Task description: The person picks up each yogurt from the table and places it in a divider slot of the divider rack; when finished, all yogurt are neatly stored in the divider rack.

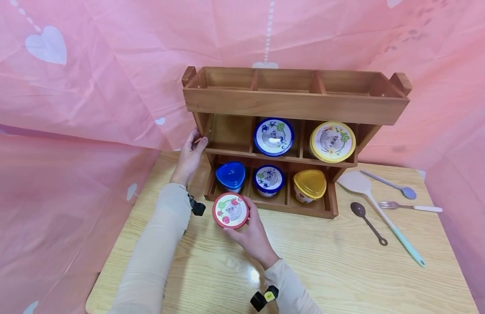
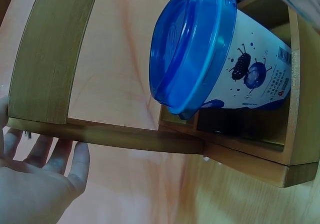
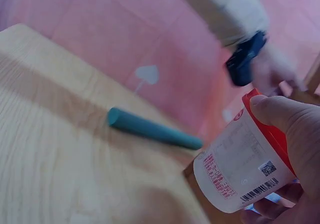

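Note:
My right hand (image 1: 255, 235) grips a white tub with a red lid (image 1: 231, 211) printed with strawberries, held in front of the lower left of a wooden shelf rack (image 1: 297, 106). In the right wrist view, the tub's plain side with a barcode (image 3: 259, 190) faces the camera and the thumb lies over the lid's rim. My left hand (image 1: 190, 157) holds the rack's left side at the middle tier, its fingers curled behind the wooden side piece (image 2: 120, 135). Close by, on the bottom tier, sits a tub with a translucent blue lid (image 1: 231, 174).
Other tubs on the rack have blueberry-print lids (image 1: 274, 136), a yellow-rimmed lid (image 1: 333, 141) and a yellow lid (image 1: 310, 183). Right of it lie a white turner (image 1: 377, 205), a brown spoon (image 1: 364, 216), a fork (image 1: 408, 206) and a purple spoon (image 1: 395, 186). A teal rod (image 3: 152, 130) lies at left.

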Demonstrator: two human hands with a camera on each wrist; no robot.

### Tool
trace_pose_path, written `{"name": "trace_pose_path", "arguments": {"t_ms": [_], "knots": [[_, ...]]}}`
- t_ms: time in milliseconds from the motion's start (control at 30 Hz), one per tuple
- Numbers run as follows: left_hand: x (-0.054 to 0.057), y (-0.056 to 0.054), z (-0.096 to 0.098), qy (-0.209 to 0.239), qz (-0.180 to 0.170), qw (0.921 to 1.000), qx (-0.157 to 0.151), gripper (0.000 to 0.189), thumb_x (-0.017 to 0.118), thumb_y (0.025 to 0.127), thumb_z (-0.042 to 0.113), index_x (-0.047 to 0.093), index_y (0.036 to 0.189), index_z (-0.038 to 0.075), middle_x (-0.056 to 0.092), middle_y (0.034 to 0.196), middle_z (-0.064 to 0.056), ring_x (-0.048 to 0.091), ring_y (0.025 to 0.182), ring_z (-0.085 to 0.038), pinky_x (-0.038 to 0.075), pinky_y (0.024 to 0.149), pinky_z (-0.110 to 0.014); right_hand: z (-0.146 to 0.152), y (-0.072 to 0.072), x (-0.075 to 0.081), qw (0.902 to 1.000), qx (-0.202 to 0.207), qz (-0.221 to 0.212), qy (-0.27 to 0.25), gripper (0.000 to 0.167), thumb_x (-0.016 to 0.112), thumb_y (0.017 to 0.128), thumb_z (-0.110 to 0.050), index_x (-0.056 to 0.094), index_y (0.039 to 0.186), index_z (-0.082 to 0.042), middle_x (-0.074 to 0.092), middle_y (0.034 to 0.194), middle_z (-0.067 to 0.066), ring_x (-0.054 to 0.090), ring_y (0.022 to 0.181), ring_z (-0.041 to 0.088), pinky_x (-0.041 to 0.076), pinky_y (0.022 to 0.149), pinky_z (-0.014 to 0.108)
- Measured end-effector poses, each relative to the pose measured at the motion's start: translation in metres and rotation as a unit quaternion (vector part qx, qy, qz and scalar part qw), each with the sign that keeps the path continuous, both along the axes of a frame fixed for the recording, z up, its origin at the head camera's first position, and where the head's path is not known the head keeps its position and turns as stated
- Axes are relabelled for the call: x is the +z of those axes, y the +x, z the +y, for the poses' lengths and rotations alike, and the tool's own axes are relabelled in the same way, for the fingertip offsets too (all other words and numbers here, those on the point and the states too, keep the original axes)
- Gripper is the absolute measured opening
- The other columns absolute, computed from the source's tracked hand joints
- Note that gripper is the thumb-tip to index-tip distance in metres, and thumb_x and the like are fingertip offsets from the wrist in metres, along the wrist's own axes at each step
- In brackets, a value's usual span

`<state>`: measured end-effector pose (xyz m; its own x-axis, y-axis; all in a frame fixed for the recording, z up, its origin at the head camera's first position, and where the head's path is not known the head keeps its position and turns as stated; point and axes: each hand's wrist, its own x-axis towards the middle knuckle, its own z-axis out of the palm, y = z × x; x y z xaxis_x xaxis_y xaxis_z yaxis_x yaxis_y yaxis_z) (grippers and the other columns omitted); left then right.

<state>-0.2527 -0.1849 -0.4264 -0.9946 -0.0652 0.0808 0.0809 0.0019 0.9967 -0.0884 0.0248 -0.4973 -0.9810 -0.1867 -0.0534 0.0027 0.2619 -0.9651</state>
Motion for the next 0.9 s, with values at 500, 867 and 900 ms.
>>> {"name": "trace_pose_path", "arguments": {"t_ms": [500, 867, 900], "knots": [[0.033, 0.017, 0.0, -0.03, -0.044, 0.9984, -0.019, 0.057, 0.048, 0.104, 0.018, 0.026, 0.156, 0.009, 0.034, 0.157, -0.015, 0.033, 0.145, -0.028, 0.028, 0.121, -0.038, 0.014, -0.021, 0.09, 0.9947, -0.022, 0.095, -0.032, 0.106, 0.087, 0.076, -0.023, 0.017, 0.154, -0.025, 0.033, 0.152, 0.001, 0.042, 0.136, 0.021, 0.041, 0.112, 0.044], [0.005, 0.002, -0.004, -0.053, -0.063, 0.9966, -0.008, 0.063, 0.05, 0.103, 0.034, 0.021, 0.158, 0.025, 0.032, 0.159, -0.006, 0.033, 0.146, -0.024, 0.032, 0.119, -0.04, -0.001, -0.068, 0.13, 0.9837, -0.012, 0.178, 0.025, 0.103, 0.086, 0.077, -0.03, 0.019, 0.155, -0.02, 0.033, 0.154, 0.002, 0.039, 0.139, 0.018, 0.038, 0.114, 0.04], [0.005, 0.003, -0.004, -0.053, -0.064, 0.9965, -0.007, 0.062, 0.05, 0.103, 0.033, 0.022, 0.158, 0.025, 0.033, 0.158, -0.005, 0.034, 0.145, -0.023, 0.032, 0.119, -0.04, -0.002, -0.072, 0.132, 0.9823, -0.011, 0.184, 0.034, 0.103, 0.085, 0.077, -0.03, 0.019, 0.155, -0.02, 0.033, 0.155, 0.003, 0.039, 0.14, 0.018, 0.037, 0.115, 0.041]]}}
